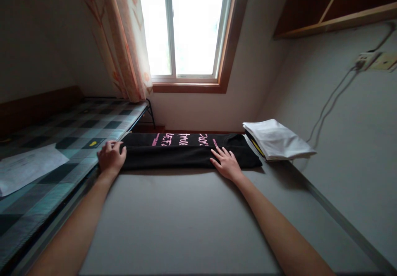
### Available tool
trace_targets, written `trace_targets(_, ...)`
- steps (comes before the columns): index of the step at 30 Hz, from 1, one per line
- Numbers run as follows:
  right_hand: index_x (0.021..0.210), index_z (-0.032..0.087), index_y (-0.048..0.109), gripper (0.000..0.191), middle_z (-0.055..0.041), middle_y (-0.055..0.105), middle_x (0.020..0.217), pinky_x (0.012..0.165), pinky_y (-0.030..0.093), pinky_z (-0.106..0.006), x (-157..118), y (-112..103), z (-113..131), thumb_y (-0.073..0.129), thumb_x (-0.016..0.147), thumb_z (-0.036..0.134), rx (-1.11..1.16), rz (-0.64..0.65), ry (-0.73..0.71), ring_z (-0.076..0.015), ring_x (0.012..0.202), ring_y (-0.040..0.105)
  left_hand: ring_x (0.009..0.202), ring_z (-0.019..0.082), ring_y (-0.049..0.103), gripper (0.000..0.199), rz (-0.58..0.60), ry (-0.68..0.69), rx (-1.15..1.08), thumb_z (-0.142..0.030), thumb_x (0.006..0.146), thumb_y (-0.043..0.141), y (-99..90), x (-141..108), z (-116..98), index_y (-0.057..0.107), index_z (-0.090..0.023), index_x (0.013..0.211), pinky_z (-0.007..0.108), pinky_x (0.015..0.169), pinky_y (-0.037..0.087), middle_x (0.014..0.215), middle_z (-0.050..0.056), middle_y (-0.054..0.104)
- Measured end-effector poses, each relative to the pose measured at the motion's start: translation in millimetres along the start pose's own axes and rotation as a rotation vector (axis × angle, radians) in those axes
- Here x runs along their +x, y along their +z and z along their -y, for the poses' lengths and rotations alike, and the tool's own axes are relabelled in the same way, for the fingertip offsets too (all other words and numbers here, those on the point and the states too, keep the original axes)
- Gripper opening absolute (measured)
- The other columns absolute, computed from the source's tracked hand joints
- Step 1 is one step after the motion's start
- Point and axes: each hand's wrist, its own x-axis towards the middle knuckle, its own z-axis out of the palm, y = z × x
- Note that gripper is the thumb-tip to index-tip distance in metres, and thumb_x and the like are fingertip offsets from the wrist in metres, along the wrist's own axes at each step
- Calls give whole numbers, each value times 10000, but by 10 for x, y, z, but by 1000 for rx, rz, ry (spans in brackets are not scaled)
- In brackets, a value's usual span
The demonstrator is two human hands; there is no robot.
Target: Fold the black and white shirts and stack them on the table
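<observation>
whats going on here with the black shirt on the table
A person has both bare hands on a black shirt with pink lettering, folded into a long strip across the far part of a pale table. The left hand is at its left end, fingers bent; the right hand lies spread on its front, toward the right end. Folded white cloth sits to its right, near the wall.

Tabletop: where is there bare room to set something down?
The widest bare patch of the table lies between the left arm and right arm, nearer than the black shirt. Another lies between the right arm, white cloth and wall. The far side is crowded: shirt, left hand, right hand and white cloth.
</observation>
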Motion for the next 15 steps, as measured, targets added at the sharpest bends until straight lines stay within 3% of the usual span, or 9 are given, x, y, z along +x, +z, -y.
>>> trace_targets(3,1447,268,453,581,-36,372,1538,1142,232,-500,-18,-13,2,304,966,557,2,-14,3,-290,1426,296,1288,273,464,455,138,321,-85,-415,914,448,63,-57,-251,588,-220,1301,402,1082,301,1407,98,520)
trace_targets(5,1434,241,475,584,-50,391,1527,1152,204,-506,-38,-44,29,303,968,548,0,-54,-6,-292,1422,303,1373,269,376,517,255,434,-92,-461,913,450,129,-98,-358,528,-241,1374,413,1126,241,1473,78,467)
trace_targets(9,1438,190,468,591,-76,380,1532,1169,178,-475,-48,-97,177,305,977,522,26,-134,-111,-271,1437,273,1441,300,262,614,450,435,-54,-549,923,395,258,-146,-393,396,-275,1472,487,1141,202,1544,59,367)
trace_targets(12,1470,198,418,619,-66,368,1539,1160,221,-437,-17,-69,315,283,977,547,60,-81,-166,-249,1440,270,1450,309,240,643,482,401,-46,-597,923,360,300,-136,-363,355,-296,1491,518,1146,191,1566,51,322)
trace_targets(15,1484,239,392,656,-49,350,1548,1161,212,-461,17,-14,373,236,964,608,41,-2,-119,-255,1438,276,1450,343,228,649,493,285,-28,-626,930,300,295,-88,-315,341,-310,1495,610,1129,161,1571,68,303)
